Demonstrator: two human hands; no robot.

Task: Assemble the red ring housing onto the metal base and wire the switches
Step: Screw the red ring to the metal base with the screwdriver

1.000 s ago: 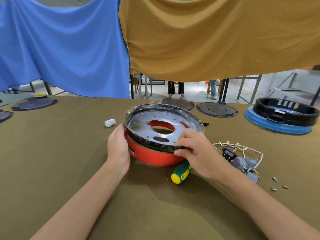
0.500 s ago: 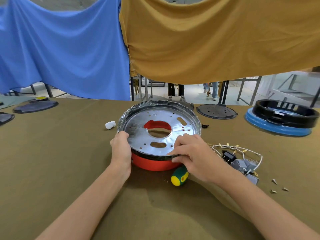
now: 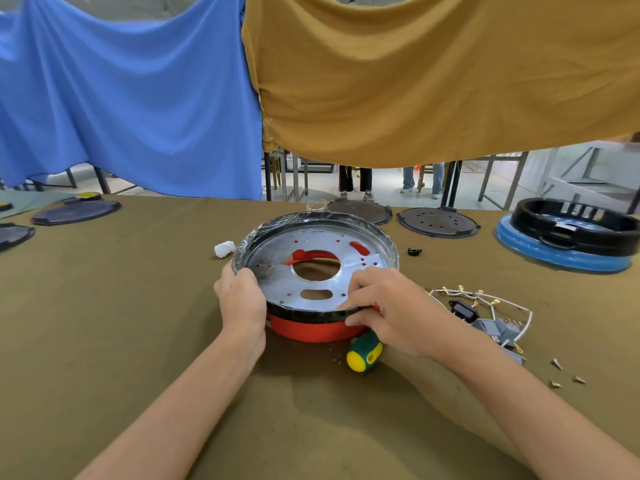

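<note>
Base [image 3: 313,261] nested in red ring [image 3: 311,330] mid-table. Left hand [image 3: 242,299] clamped on rim to steady; right hand [image 3: 388,306] pinching near edge, likely aligning. Switches [image 3: 491,323] loose at right.

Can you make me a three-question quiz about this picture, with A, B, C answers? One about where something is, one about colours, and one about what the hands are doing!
1. Where does the screwdriver lie?
A. Right by the near edge of the red ring housing
B. On the blue cloth
C. Inside the black ring

2. What colours is its handle?
A. Red and white
B. Green and yellow
C. All black

3. What are the hands doing?
A. Lying flat on the table
B. Holding the wires
C. Gripping the rim of the metal base

Answers: 1 A, its handle pokes out beside the red ring. 2 B, green grip with a yellow end. 3 C, the left hand and right hand both clasp the near rim.
</note>
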